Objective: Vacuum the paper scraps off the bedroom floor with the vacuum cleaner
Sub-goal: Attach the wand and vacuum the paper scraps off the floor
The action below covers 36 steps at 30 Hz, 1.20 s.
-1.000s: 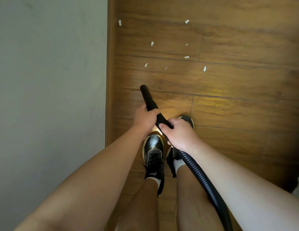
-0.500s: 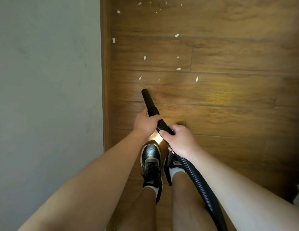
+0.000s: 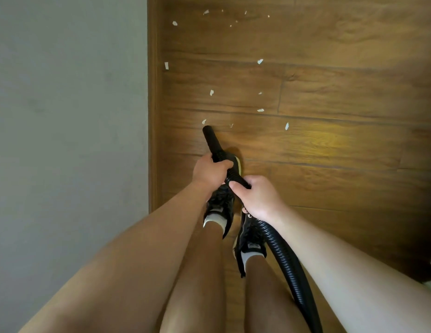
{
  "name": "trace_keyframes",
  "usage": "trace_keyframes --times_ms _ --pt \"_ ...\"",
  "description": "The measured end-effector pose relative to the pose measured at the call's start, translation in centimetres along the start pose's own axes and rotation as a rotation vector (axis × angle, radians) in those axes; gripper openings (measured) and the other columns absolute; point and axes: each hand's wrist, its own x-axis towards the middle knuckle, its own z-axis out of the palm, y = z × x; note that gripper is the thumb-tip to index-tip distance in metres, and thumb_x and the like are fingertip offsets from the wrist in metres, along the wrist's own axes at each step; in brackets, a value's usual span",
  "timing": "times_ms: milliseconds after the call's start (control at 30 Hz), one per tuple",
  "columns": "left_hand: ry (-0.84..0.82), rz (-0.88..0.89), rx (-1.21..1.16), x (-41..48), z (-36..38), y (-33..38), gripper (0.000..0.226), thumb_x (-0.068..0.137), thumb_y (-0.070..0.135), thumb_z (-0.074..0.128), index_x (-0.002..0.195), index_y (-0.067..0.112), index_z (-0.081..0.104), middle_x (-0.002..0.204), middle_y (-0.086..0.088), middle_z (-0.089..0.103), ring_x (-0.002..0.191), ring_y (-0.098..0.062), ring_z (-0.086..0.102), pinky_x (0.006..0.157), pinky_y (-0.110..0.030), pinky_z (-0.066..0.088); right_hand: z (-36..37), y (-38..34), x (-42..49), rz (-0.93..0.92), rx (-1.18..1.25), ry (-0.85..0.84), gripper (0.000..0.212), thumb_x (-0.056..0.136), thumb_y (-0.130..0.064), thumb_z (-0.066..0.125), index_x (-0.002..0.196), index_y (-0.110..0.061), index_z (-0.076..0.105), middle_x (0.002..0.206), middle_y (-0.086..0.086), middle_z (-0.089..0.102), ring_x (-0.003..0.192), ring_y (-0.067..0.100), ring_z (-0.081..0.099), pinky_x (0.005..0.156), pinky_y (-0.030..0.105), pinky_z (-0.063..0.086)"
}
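Note:
I hold a black vacuum hose [image 3: 285, 260] with both hands. Its smooth nozzle [image 3: 211, 140] points forward and down at the wooden floor [image 3: 330, 145]. My left hand [image 3: 209, 170] grips the hose just behind the nozzle. My right hand [image 3: 257, 197] grips the ribbed part a little further back. The nozzle tip sits right below one white paper scrap [image 3: 204, 121]. Several more scraps lie scattered ahead, among them a scrap [image 3: 286, 126] to the right and another scrap [image 3: 211, 92] further on.
A grey wall [image 3: 65, 140] with a wooden skirting board [image 3: 152, 104] runs along the left. My feet in black shoes [image 3: 220, 203] stand under my hands. The hose trails back past my right leg.
The view and I have advanced along the floor. The nozzle tip has closed in on the nearest scrap, and more scraps have come into sight at the top.

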Motion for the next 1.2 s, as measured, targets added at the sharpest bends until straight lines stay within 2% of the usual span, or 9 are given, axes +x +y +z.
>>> trace_keyframes --times_ms 133,267,333,500,633,767,933,1033,1200 --pt "-0.027 -0.016 0.007 1.7 -0.8 0.7 0.022 0.086 0.019 0.070 0.108 0.016 0.067 0.100 -0.008 0.072 0.090 -0.027 0.072 0.084 -0.047 0.062 0.1 -1.0 1.8 0.016 0.000 -0.009 0.035 0.098 -0.048 0.056 0.078 -0.021 0.067 0.062 0.004 0.065 0.057 0.030 0.066 0.053 0.036 0.048" --pt "-0.062 -0.018 0.012 2.6 -1.0 1.3 0.026 0.090 0.016 0.070 0.115 0.012 0.065 0.104 -0.009 0.071 0.090 -0.026 0.072 0.074 -0.035 0.061 -0.1 -1.4 2.5 0.035 0.013 -0.005 0.036 0.099 -0.046 0.056 0.078 -0.020 0.068 0.059 0.003 0.062 0.054 0.027 0.065 0.051 0.032 0.044" --pt "-0.076 -0.028 0.011 2.7 -0.9 1.7 0.027 0.090 0.016 0.070 0.116 0.013 0.065 0.105 -0.009 0.071 0.091 -0.027 0.073 0.078 -0.038 0.062 -0.4 -1.7 2.4 0.038 0.016 0.007 0.036 0.099 -0.046 0.056 0.081 -0.018 0.070 0.061 0.003 0.063 0.057 0.029 0.066 0.050 0.031 0.043" --pt "-0.127 -0.063 0.017 2.6 0.1 3.2 0.025 0.091 0.013 0.068 0.115 0.014 0.060 0.105 -0.009 0.069 0.094 -0.029 0.072 0.085 -0.045 0.062 -1.1 -1.8 1.9 0.051 0.068 0.046 0.037 0.099 -0.041 0.058 0.075 -0.015 0.067 0.058 0.005 0.063 0.062 0.037 0.068 0.054 0.046 0.054" --pt "-0.107 -0.074 0.060 2.5 0.8 3.6 0.026 0.090 0.014 0.069 0.115 0.014 0.063 0.105 -0.010 0.070 0.091 -0.028 0.073 0.082 -0.046 0.063 -1.8 -1.7 1.7 0.069 0.085 0.045 0.036 0.099 -0.042 0.058 0.074 -0.018 0.066 0.057 0.004 0.063 0.062 0.036 0.067 0.058 0.047 0.056" --pt "-0.076 -0.064 0.087 2.5 0.4 3.4 0.014 0.083 0.022 0.070 0.096 0.024 0.064 0.098 -0.006 0.071 0.088 -0.029 0.073 0.084 -0.049 0.061 -1.6 -1.7 2.1 0.073 0.082 0.022 0.033 0.097 -0.045 0.058 0.080 -0.019 0.069 0.064 0.007 0.066 0.063 0.034 0.069 0.060 0.049 0.057" --pt "-0.038 -0.069 0.116 2.9 -0.8 3.1 0.027 0.086 0.022 0.070 0.112 0.016 0.066 0.100 -0.007 0.071 0.088 -0.029 0.072 0.083 -0.050 0.061 -0.9 -2.6 2.5 0.061 0.087 0.006 0.034 0.098 -0.044 0.059 0.078 -0.018 0.066 0.064 0.012 0.066 0.064 0.036 0.070 0.060 0.050 0.057" --pt "-0.037 -0.066 0.106 3.2 -1.1 3.0 0.027 0.086 0.021 0.071 0.112 0.016 0.064 0.101 -0.007 0.070 0.090 -0.030 0.072 0.084 -0.051 0.061 -0.5 -2.9 2.7 0.063 0.085 0.003 0.032 0.099 -0.043 0.059 0.082 -0.016 0.067 0.063 0.008 0.065 0.065 0.035 0.070 0.061 0.047 0.058" --pt "-0.063 -0.059 0.088 3.4 -1.2 3.0 0.022 0.087 0.020 0.070 0.108 0.016 0.065 0.102 -0.007 0.072 0.091 -0.028 0.073 0.085 -0.050 0.061 -0.6 -3.0 2.8 0.051 0.092 0.024 0.032 0.099 -0.043 0.059 0.087 -0.016 0.071 0.072 0.015 0.071 0.065 0.034 0.070 0.060 0.047 0.057"
